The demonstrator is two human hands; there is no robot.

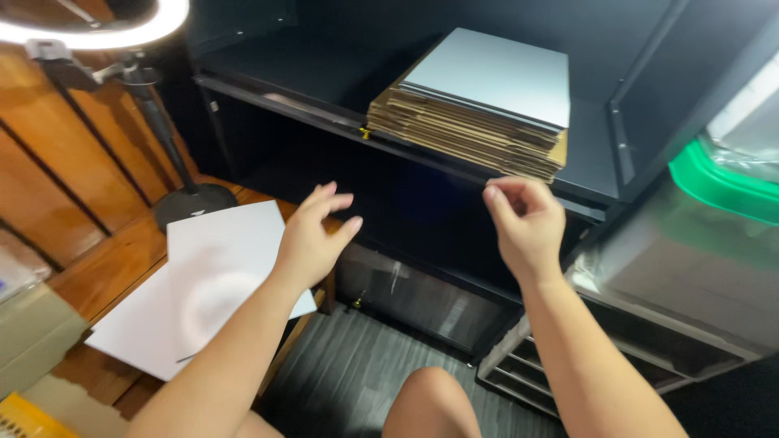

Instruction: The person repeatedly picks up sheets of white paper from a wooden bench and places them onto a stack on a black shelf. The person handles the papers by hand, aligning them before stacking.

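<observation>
Head view: the right hand [526,217], fingers curled and holding nothing, is just below the cardboard stack [471,122] on the shelf [588,154]. The left hand [312,239], open and empty, hangs farther away.

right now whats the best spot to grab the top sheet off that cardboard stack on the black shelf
Probably the near front edge of the top sheet, approached from the front with the right hand. The cardboard stack overhangs the shelf lip there, so fingers could get under that edge; shelf walls seem to close off the back and right.
</observation>
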